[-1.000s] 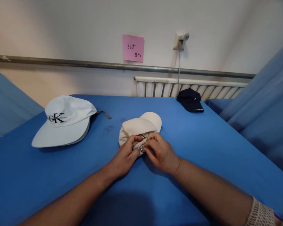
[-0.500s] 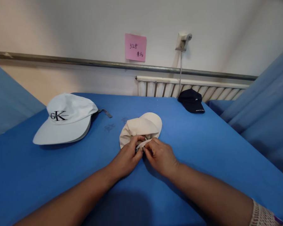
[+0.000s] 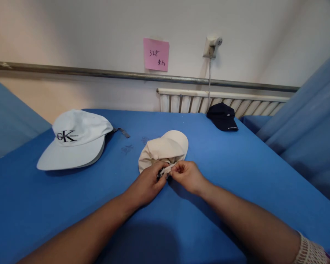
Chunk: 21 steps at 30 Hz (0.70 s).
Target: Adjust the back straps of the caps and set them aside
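Observation:
A beige cap (image 3: 166,147) lies on the blue-covered table, its brim pointing away to the upper right and its back edge toward me. My left hand (image 3: 151,182) is closed on that near edge, thumb and fingers around a small dark and light part that I cannot make out fully. Thumb and fingertips of my right hand (image 3: 187,176) pinch a pale strap at the cap's back, just right of the left thumb. The cap's inside and the strap's fastening are mostly hidden by my fingers.
A large white cap (image 3: 78,128) with black lettering sits at the left, its grey strap trailing right. At the far right corner lies a navy cap (image 3: 222,116). Behind the table (image 3: 253,176) are a radiator (image 3: 187,99), a metal rail (image 3: 107,73) and blue curtains (image 3: 316,121).
My right hand has shifted slightly to the right and its fingers have changed their pinch on the strap. My left hand keeps its hold. The view has shifted slightly.

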{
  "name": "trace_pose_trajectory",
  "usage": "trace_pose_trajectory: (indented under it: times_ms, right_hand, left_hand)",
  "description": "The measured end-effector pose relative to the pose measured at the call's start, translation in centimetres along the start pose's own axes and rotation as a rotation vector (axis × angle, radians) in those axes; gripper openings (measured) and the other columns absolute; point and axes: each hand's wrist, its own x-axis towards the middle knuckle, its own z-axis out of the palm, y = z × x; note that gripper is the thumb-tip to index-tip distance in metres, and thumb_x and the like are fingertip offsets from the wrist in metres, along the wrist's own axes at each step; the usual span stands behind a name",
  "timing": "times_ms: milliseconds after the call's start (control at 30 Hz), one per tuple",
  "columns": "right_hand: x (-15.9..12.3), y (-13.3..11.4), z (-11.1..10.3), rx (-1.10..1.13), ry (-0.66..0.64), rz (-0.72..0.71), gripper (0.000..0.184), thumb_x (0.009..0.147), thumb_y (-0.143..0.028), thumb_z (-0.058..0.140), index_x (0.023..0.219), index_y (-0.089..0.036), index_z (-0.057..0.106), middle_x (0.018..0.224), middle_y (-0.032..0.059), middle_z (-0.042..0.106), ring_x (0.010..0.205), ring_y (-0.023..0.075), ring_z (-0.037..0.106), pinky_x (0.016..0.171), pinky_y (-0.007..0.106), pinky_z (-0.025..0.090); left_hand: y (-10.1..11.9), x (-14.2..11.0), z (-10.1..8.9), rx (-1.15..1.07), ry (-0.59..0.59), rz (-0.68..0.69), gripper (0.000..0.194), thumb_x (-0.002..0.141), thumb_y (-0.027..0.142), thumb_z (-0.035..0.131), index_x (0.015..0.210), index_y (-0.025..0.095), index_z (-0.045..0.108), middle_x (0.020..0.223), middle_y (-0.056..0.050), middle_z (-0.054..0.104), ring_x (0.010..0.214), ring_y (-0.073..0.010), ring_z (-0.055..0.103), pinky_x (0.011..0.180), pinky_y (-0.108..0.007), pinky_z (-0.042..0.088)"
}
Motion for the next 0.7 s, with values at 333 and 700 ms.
trace_pose_trajectory:
  times_ms: [333,700]
  right_hand:
    - [-0.2,-0.9,-0.9,0.286,-0.150,0.188,0.028,0.066,-0.039,0.076,0.067,-0.016,0.059,0.052,-0.0048,0.051,0.045,0.0063,0.040,0.044,0.020,0.029]
    - [0.1,0.3,-0.3,-0.068,-0.004,-0.066,0.010,0.071,-0.024,0.063,0.066,-0.019,0.056,0.059,-0.0037,0.056,0.052,0.0091,0.048,0.052,0.022,0.038]
  left_hand:
    - [-0.3,0.3,0.0,-0.071,0.010,0.017,0.025,0.094,0.030,0.046,0.106,0.020,0.065,0.100,-0.004,0.069,0.089,-0.0189,0.063,0.082,-0.029,0.047]
    - [-0.3,0.3,-0.1,-0.081,0.039,-0.012,0.026,0.089,0.026,0.050,0.108,0.022,0.067,0.101,-0.003,0.071,0.091,-0.0192,0.065,0.082,-0.029,0.048]
